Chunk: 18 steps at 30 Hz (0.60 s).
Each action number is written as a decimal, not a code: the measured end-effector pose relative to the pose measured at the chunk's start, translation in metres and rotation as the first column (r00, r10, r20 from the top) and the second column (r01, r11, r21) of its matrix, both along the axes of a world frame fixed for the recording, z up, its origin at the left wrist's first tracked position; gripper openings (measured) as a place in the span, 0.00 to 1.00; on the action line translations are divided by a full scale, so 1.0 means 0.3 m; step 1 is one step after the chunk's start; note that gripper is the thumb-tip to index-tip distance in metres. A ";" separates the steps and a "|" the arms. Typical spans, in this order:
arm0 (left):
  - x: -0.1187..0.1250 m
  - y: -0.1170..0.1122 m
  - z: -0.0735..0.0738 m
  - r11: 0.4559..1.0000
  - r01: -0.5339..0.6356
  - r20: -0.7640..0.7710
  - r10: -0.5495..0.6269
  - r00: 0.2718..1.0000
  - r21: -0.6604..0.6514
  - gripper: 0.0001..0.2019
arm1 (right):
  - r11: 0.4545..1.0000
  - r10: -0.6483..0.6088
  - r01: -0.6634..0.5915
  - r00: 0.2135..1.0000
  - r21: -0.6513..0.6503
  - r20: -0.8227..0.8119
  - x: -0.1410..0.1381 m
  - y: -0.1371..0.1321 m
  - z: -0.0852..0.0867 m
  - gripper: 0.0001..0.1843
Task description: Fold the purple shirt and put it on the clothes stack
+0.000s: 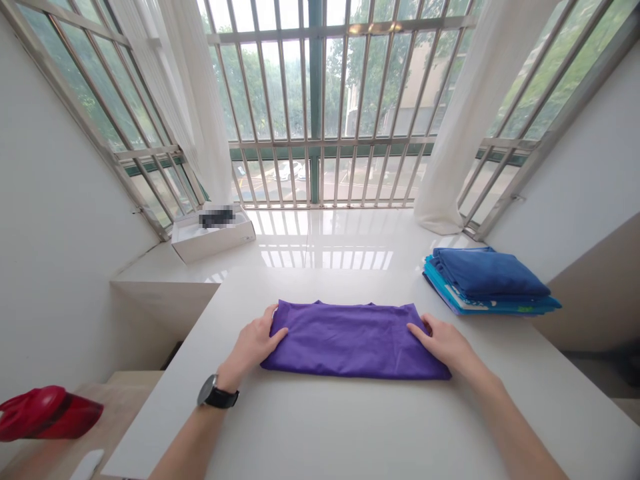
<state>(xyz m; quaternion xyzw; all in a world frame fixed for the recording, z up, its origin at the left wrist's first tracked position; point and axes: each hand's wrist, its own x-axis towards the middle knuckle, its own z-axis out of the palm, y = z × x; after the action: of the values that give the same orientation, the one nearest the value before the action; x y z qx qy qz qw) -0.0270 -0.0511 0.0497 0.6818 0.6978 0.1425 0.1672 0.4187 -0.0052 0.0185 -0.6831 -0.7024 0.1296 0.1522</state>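
Observation:
A folded purple garment [350,340] lies as a wide flat strip on the white table [350,427] in front of me. My left hand [257,340] grips its left end, thumb on top and fingers round the far edge. At the opposite end, my right hand [443,337] holds it the same way, its fingers partly hidden behind the cloth. Two small points of fabric stick up along the far edge. A dark watch [217,392] is on my left wrist.
Folded blue clothes [493,277] are stacked at the table's right. On the sill at left stands a white box [215,240] with a blurred dark item on it. A red cap [50,413] lies lower left. Barred windows and white curtains [460,127] rise behind.

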 end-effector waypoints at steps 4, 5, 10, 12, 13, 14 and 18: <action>0.011 -0.003 -0.012 0.999 0.027 -0.047 -0.026 0.999 0.020 0.29 | 0.999 -0.040 0.042 0.993 -0.016 0.112 -0.015 0.000 -0.008 0.17; 0.008 -0.002 -0.015 0.999 0.034 -0.045 -0.033 0.998 0.026 0.28 | 0.998 -0.050 0.053 0.989 -0.019 0.139 -0.016 0.000 -0.008 0.17; -0.002 0.007 -0.027 0.978 0.048 -0.025 -0.044 0.999 0.204 0.23 | 0.994 -0.100 0.106 0.976 -0.023 0.193 -0.020 -0.012 0.027 0.20; 0.017 0.009 -0.031 0.932 0.041 -0.030 -0.032 0.999 0.360 0.21 | 0.986 -0.137 0.116 0.972 0.123 0.189 -0.046 -0.018 0.044 0.21; 0.032 0.009 -0.035 0.908 0.052 -0.040 -0.039 0.998 0.415 0.21 | 0.971 -0.126 0.084 0.975 0.223 0.184 -0.068 -0.021 0.048 0.22; 0.049 0.008 -0.041 0.892 0.082 -0.058 -0.062 0.996 0.444 0.21 | 0.950 -0.080 0.019 0.980 0.310 0.185 -0.095 -0.025 0.048 0.23; 0.110 -0.012 -0.084 0.894 0.280 -0.197 -0.222 0.955 0.350 0.29 | 0.903 0.228 -0.305 0.937 0.303 0.265 -0.198 -0.047 0.002 0.35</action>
<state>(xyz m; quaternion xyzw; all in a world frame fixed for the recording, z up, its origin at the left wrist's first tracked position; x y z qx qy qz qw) 0.0061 -0.0547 0.0244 0.7942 0.5745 0.1978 -0.0025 0.3591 -0.0192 0.0192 -0.5536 -0.8140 -0.0512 0.1682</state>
